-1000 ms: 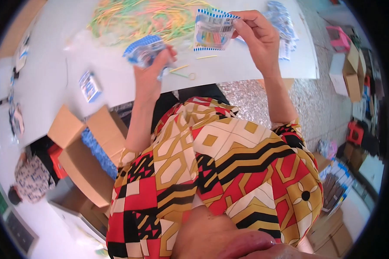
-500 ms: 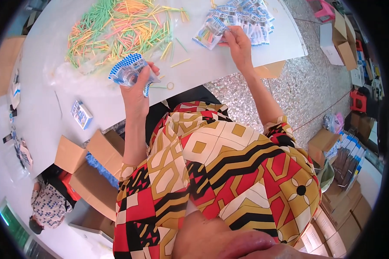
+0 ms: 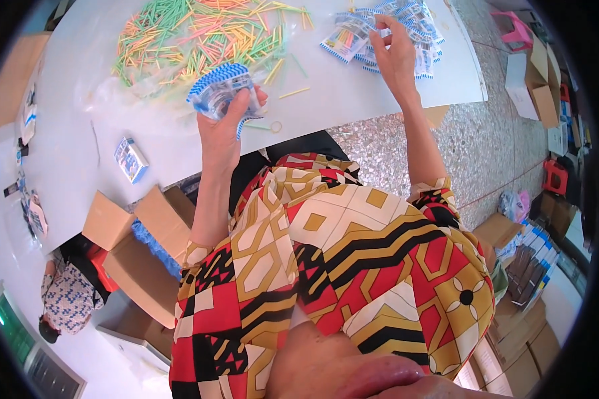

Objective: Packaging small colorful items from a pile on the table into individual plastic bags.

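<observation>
My left hand (image 3: 225, 120) is closed round a small stack of clear plastic bags (image 3: 221, 90) with blue checkered edges, held over the table's front part. On the right, my right hand (image 3: 396, 56) hovers at a pile of similar packets (image 3: 406, 26), its thumb and forefinger apart and nothing seen between them. Just left of those fingers lies a clear packet (image 3: 346, 40) with coloured sticks inside. A big heap of thin straw-like sticks (image 3: 193, 40), green, pink, orange and yellow, covers the far middle of the table on clear plastic sheeting.
A small blue-and-white box (image 3: 132, 159) stands on the white table (image 3: 60, 179) at left. A loose ring (image 3: 276, 126) lies near the front edge. Below is an open cardboard box (image 3: 140, 266) with blue contents. A person (image 3: 72, 299) is at lower left. Cartons (image 3: 542, 83) stand at right.
My right hand has let go of the filled packet, which now lies by the pile, and its fingers have parted. My left hand still holds its bags. The whole view has shifted slightly.
</observation>
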### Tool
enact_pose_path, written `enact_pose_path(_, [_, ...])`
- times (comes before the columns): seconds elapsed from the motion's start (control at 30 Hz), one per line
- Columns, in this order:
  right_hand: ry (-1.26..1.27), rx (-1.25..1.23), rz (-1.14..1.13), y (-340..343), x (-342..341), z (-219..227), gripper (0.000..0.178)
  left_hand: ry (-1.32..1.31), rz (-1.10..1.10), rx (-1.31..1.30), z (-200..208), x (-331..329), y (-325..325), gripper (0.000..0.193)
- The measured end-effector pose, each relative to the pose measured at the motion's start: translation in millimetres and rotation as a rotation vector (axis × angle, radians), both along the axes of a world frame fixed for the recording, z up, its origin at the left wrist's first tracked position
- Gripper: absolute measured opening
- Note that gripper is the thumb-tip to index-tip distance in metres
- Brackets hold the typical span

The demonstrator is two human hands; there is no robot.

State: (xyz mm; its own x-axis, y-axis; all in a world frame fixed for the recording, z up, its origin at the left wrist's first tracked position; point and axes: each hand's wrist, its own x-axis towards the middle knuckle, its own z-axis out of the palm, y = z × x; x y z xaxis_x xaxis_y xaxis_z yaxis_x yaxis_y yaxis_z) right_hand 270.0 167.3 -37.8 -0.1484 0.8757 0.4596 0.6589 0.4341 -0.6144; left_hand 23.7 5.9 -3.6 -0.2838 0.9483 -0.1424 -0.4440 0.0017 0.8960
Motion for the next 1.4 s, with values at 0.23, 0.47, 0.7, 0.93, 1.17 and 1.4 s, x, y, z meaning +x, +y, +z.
enact_pose_path(0.23, [0.232,-0.366,0.689,-63,-78,49,0.021,0.053,0.068,-0.019,-2,9,0,0.021])
enact_pose_path(0.47, [0.171,-0.171,0.792,-64,-116,60,0.013,0.063,0.091,0.065,3,4,-6,0.021])
enact_pose_path(0.7, [0.011,-0.227,0.879,-62,-128,81,0.011,-0.032,0.041,0.021,8,-16,-16,0.023])
enact_pose_path(0.93, [-0.103,-0.227,0.926,-66,-135,96,0.013,0.065,0.013,0.061,4,-32,-25,0.033])
enact_pose_path(1.17, [-0.055,-0.194,0.889,-72,-137,104,0.018,0.125,0.075,0.091,10,-32,-26,0.024])
enact_pose_path(1.4, [-0.059,0.041,0.849,-79,-140,119,0.028,0.055,0.208,0.13,2,-28,-20,0.024])
